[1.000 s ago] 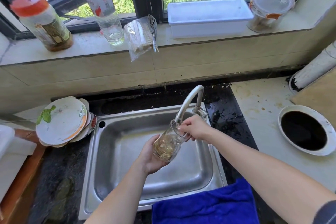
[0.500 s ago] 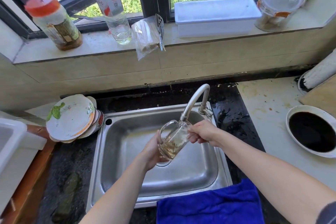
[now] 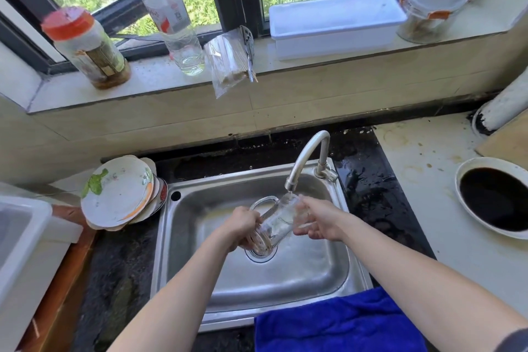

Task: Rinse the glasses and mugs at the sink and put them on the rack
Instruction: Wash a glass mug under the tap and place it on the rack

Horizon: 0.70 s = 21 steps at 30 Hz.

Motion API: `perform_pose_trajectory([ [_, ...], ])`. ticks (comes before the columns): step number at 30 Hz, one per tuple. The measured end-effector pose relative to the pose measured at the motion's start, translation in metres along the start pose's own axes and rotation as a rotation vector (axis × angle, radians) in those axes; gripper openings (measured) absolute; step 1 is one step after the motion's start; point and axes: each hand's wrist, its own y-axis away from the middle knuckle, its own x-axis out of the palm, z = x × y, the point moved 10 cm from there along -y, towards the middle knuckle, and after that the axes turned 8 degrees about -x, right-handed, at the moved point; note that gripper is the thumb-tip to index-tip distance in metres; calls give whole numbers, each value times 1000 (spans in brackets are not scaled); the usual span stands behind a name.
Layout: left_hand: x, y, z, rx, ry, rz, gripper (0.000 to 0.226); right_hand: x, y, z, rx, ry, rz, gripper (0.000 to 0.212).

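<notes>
clear glass handled mug (image 3: 278, 221) held tilted over stainless steel sink (image 3: 314, 271), rim under curved metal tap (image 3: 300, 160). left hand (image 3: 243, 226) grips mug base. right hand (image 3: 320, 220) clasps rim end.

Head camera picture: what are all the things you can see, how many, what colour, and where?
Sink: one, steel, centre.
Tap: one, steel, behind sink.
Mug: one, clear, over sink under tap.
Plates: stack, white, left of sink.
Towel: one, blue, sink's front edge.
Jar: one, red lid, sill left.
Bottle: one, clear, sill.
Bag: one, clear, sill edge.
Tray: one, white, sill.
Tub: one, clear, sill right.
Bin: one, white, far left.
Ring: one, white, right counter.
Hands: two, left hand grips mug's base, right hand holds rim.
</notes>
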Motion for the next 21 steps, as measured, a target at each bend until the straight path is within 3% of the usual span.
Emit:
perform_pose_trajectory([
  [2, 1, -2, 3, -20, 40, 9, 16, 4, 4, 14, -96, 52, 28, 49],
  [7, 6, -14, 3, -19, 218, 93, 10, 3, 6, 57, -467, 408, -1, 17],
  [12, 10, -26, 0, -165, 545, 218, 32, 31, 37, 95, -1087, 1147, -51, 27],
  [15, 20, -29, -4, -232, 627, 297, 34, 32, 54, 96, -1344, 1340, -116, 36],
  [18, 31, -35, -15, -234, 574, 386, 42, 31, 66, 91, -1517, 1472, -97, 13],
  [21, 48, -38, -20, -248, 409, 410, 17, 31, 68, 87, -1558, 1534, -56, 10],
])
